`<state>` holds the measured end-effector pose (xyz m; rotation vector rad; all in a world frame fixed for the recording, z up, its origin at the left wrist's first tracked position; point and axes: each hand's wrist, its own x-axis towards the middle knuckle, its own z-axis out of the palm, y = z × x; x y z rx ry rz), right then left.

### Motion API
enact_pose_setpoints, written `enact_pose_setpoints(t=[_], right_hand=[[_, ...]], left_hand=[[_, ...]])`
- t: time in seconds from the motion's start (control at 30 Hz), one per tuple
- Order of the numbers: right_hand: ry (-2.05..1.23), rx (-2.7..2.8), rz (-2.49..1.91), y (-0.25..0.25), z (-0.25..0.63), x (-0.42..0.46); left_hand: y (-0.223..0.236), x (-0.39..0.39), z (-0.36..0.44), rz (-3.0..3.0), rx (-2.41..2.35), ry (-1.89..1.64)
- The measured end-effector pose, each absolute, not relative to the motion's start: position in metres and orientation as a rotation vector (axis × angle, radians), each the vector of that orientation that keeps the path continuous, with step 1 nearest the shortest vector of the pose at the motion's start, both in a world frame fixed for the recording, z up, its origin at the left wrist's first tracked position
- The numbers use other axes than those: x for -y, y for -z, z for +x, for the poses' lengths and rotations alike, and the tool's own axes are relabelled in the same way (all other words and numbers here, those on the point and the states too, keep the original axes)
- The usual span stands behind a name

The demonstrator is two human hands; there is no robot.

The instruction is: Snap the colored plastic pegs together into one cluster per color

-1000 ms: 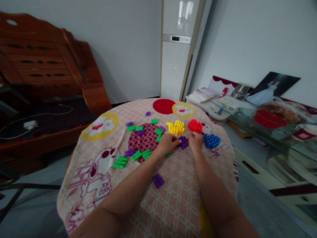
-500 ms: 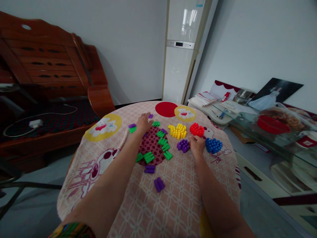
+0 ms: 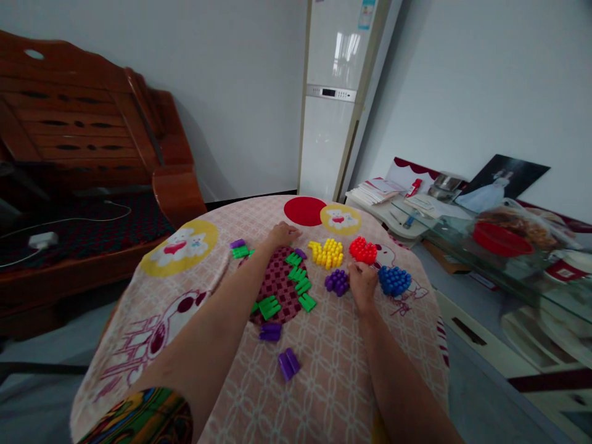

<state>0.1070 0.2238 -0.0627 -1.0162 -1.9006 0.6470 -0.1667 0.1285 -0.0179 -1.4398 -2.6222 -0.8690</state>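
My left hand (image 3: 283, 235) reaches over the far part of the table, fingers drawn together and pointing right. Whatever is in them is too small or hidden to make out. My right hand (image 3: 363, 285) rests with curled fingers at the right side of a purple cluster of round-topped plastic pieces (image 3: 337, 282); its grip is unclear. Around it sit yellow (image 3: 327, 253), red (image 3: 363, 250) and blue (image 3: 394, 280) clusters of similar pieces. Green joined pieces (image 3: 269, 307) lie scattered to the left, along with purple joined pieces (image 3: 289, 364) nearer to me.
A patterned cloth (image 3: 333, 382) covers the round table. On the right stands a glass-topped cabinet (image 3: 444, 231) with papers, a red bowl (image 3: 502, 237) and bags. A wooden bench (image 3: 83, 129) is at the left, a tall white air conditioner (image 3: 328, 142) behind.
My left hand went from the purple cluster to a small purple piece at the far left, then moved a little right. That piece no longer shows. My right hand stays beside the purple cluster.
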Motion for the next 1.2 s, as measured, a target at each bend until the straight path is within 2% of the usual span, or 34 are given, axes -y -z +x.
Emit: enact_pose_setpoints(t=[0.17, 0.33, 0.4, 0.57, 0.67, 0.8, 0.97, 1.07, 1.2], right_hand=[[-0.698, 1.859, -1.008, 0.066, 0.107, -0.229], [-0.991, 1.695, -1.023, 0.075, 0.106, -0.238], [-1.127, 1.615, -1.030, 0.076, 0.106, -0.238], [-1.363, 1.465, -0.962, 0.070, 0.118, -0.227], [-1.421, 1.428, -0.916, 0.067, 0.128, -0.219], [-1.439, 1.430, -0.892, 0.068, 0.135, -0.213], [-1.416, 1.450, -0.871, 0.069, 0.133, -0.212], [-1.423, 1.460, -0.876, 0.069, 0.133, -0.212], [-1.438, 1.487, -0.838, 0.067, 0.136, -0.210]], left_hand=[[0.016, -0.093, -0.115, -1.776, 2.616, 0.736], [0.007, -0.043, -0.097, -1.949, 2.616, 0.800], [0.002, -0.030, -0.103, -1.798, 2.595, 0.830], [-0.002, -0.010, -0.130, -0.915, 2.738, 0.687], [0.001, 0.001, -0.139, -0.841, 2.874, 0.542], [0.000, 0.010, -0.135, -1.054, 2.902, 0.456], [-0.012, -0.011, -0.120, -1.036, 2.778, 0.587], [-0.013, -0.050, -0.108, -1.177, 2.716, 0.777], [-0.004, -0.111, -0.096, -1.335, 2.745, 0.797]])
